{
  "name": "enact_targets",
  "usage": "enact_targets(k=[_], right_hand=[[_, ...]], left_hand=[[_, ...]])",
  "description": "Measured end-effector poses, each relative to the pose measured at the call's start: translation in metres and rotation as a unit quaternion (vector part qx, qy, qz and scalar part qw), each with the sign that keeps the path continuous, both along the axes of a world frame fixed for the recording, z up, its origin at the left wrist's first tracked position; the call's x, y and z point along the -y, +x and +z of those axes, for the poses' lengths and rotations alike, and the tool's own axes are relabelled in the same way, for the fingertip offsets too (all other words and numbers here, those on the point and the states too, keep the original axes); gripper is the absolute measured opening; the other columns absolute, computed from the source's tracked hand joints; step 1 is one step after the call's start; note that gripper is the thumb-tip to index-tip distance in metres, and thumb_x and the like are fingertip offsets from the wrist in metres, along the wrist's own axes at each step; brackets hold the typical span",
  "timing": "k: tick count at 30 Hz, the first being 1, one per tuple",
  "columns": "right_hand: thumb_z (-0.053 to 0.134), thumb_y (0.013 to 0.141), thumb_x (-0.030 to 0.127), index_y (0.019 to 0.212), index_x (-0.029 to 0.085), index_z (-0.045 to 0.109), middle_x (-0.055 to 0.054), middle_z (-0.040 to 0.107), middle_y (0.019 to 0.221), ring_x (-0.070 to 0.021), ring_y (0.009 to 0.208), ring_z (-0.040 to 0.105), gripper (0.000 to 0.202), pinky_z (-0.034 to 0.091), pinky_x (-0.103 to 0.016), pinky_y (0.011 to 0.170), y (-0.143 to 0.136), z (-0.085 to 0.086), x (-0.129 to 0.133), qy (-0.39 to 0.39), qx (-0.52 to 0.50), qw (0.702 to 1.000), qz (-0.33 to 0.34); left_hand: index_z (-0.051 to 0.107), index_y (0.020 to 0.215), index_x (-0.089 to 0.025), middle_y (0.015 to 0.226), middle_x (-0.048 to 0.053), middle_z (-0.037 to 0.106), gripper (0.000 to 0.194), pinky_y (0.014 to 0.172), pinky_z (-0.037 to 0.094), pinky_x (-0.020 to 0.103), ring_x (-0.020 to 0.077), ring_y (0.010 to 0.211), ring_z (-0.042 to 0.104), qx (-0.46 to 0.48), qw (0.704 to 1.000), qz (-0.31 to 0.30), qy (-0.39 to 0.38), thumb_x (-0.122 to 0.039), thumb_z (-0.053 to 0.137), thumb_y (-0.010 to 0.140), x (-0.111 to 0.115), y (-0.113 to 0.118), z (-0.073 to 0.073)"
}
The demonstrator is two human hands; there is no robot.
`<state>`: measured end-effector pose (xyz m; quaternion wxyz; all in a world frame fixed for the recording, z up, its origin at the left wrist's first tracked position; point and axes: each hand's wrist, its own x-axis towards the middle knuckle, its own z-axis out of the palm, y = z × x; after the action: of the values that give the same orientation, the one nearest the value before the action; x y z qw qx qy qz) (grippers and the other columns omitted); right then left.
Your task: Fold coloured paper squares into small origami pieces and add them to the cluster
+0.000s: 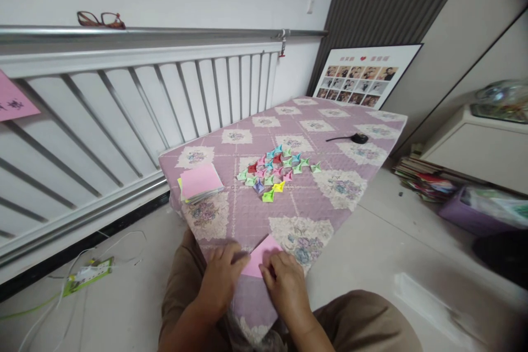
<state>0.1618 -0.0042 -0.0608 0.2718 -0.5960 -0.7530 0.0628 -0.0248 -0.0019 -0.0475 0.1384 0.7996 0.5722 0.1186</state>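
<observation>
- Pink sheet (258,262): 1, lying on the near end of the table (243,225), between the two hands. One corner points away from the person, roughly at the small folded papers; visible left edge slants from that corner down toward the left hand. Long axis: cannot tell (the right side is under fingers).
- Left hand (223,275): at the sheet's left edge, thumb out toward the paper, fingers loosely spread. Wide-ish grip; can't tell if it pinches anything.
- Right hand (285,279): over the sheet's right side, fingers curled, thumb and fingers close together. Narrow grip; can't tell if paper is pinched between them.
- Small folded papers (269,180): about 20, mid-table, in slanting rows (some crowd together, so count is rough). Greens, pinks, blues, 2 red, 1 purple, 1 yellow.
- Paper stack (202,181): 1, pink on top, at the table's left side; number of sheets can't be told.
- Black spoon (359,138): 1 (looks like a spoon), far right part of table, thin handle pointing left.
- Glasses (101,21): 1 pair, on the metal rail (185,33).
- Photo board (363,77): 1, upright and leaning, past the far end; 3 rows of pictures.
</observation>
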Motion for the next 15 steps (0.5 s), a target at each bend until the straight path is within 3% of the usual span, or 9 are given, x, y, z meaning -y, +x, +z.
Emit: enact_targets(k=[2, 4, 12, 15], right_hand=[[0.062, 0.084, 0.019, 0.073, 0.021, 0.055, -0.002, 0.056, 0.076, -0.0209, 0.077, 0.05, 0.013, 0.033, -0.031, 0.07, 0.002, -0.002, 0.0, 0.0, -0.005, 1.0, 0.007], [0.059, 0.085, 0.017, 0.074, 0.02, 0.056, -0.003, 0.057, 0.077, -0.0209, 0.078, 0.05, 0.012, 0.034, -0.031, 0.071, 0.005, -0.004, 0.0, 0.0, -0.008, 1.0, 0.013], [0.061, 0.085, 0.016, 0.086, 0.023, 0.066, -0.004, 0.062, 0.087, -0.0226, 0.086, 0.053, 0.008, 0.036, -0.035, 0.079, -0.004, 0.008, 0.014, -0.005, -0.025, 0.999, 0.037], [0.07, 0.079, 0.015, 0.098, 0.025, 0.067, -0.004, 0.063, 0.094, -0.0231, 0.092, 0.054, 0.022, 0.039, -0.034, 0.082, -0.01, 0.012, 0.019, -0.044, -0.03, 0.997, 0.058]], left_hand=[[0.059, 0.121, -0.034, 0.136, 0.003, 0.052, 0.033, 0.095, 0.028, 0.039, 0.0268, 0.117, 0.045, -0.006, 0.997, -0.079, 0.008, -0.02, 0.05, 0.092, -0.002, 0.0, 0.001], [0.059, 0.121, -0.033, 0.135, 0.002, 0.054, 0.033, 0.095, 0.028, 0.04, 0.0264, 0.116, 0.045, -0.016, 0.993, -0.119, 0.01, -0.02, 0.051, 0.092, -0.003, 0.001, 0.003], [0.057, 0.123, -0.03, 0.133, 0.002, 0.055, 0.032, 0.095, 0.033, 0.037, 0.023, 0.114, 0.045, -0.063, 0.987, -0.144, 0.032, -0.022, 0.048, 0.093, -0.007, 0.002, 0.005], [0.054, 0.128, -0.031, 0.138, 0.001, 0.051, 0.036, 0.096, 0.034, 0.038, 0.0233, 0.117, 0.044, -0.074, 0.986, -0.15, 0.022, -0.023, 0.046, 0.093, -0.009, -0.005, 0.0]])
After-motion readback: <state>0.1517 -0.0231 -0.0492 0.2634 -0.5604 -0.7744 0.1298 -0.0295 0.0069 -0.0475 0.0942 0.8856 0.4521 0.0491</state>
